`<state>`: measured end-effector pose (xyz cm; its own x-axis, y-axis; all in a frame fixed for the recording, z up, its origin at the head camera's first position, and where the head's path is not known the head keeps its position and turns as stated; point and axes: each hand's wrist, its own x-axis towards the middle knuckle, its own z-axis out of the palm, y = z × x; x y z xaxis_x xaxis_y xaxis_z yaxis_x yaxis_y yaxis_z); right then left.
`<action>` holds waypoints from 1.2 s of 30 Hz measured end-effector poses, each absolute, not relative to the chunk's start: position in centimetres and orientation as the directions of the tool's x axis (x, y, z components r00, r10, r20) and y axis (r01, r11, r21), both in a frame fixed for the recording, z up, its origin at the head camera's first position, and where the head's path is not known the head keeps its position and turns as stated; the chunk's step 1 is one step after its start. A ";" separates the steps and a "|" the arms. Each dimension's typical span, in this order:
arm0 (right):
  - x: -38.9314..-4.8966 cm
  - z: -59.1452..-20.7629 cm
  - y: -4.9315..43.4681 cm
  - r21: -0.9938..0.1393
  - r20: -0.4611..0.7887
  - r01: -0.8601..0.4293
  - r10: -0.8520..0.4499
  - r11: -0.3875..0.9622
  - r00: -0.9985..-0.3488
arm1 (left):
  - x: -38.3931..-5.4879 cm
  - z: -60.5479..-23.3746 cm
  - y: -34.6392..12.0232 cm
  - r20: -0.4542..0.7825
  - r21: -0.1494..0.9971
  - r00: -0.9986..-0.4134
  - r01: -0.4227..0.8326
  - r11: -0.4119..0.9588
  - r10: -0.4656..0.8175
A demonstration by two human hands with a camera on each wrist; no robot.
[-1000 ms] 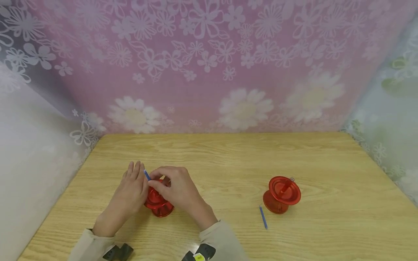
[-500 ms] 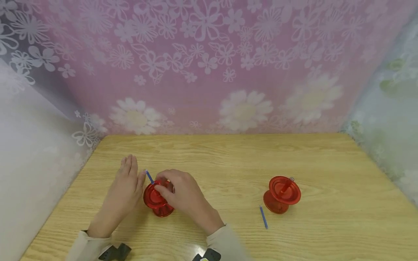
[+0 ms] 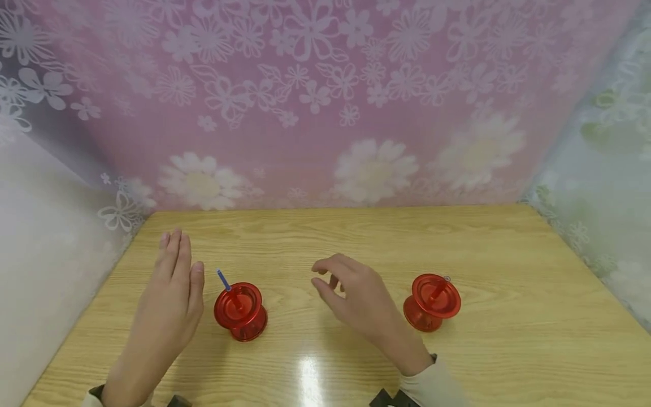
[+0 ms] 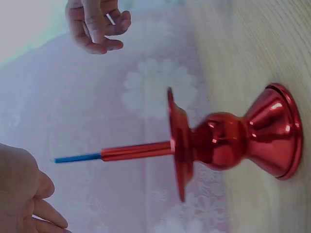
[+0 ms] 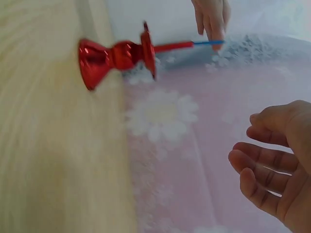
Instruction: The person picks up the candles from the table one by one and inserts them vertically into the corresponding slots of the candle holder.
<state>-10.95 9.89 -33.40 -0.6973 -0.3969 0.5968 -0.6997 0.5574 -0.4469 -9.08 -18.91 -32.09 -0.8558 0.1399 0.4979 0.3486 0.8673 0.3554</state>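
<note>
Both your hands are free here: your left hand [image 3: 165, 302] holds nothing, fingers straight and together, while your right hand [image 3: 361, 299] curves loosely around air, thumb well clear of the fingertips. Just right of your left thumb, apart from it, stands the near candlestick [image 3: 248, 328], upright on the table [image 3: 305, 243], with the blue candle [image 3: 223, 280] poking out of its red tube [image 4: 138, 151]. Watch that thumb! A careless swing of the left hand to the right could clip the candle, and with so much height above the base, even a light sideways knock might tip the whole stand. How deep the candle sits you can't tell from here; if it's shallow, a bump to the table could set it leaning. Now over to your right hand: the second candlestick [image 3: 450, 303] stands beyond your right wrist, close to the forearm, and no blue shows at its top. Pull the sleeve [image 3: 432, 390] outward without looking and you'd risk brushing that one over.
</note>
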 end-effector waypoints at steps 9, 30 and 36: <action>-10.1 -30.3 18.3 -0.332 0.735 -0.626 -0.223 0.706 -0.641 | -7.0 -29.4 -16.9 0.648 0.276 -0.742 0.437 0.856 0.170; -10.9 -33.1 28.2 -0.379 0.331 -0.317 -0.192 0.869 -0.924 | -7.2 -30.8 -6.9 0.677 0.134 -0.572 0.715 0.686 0.463; -12.3 -34.3 28.5 -0.341 0.244 -0.334 -0.261 0.879 -0.934 | -7.4 -33.3 -3.7 0.432 0.118 -0.665 0.712 0.692 0.609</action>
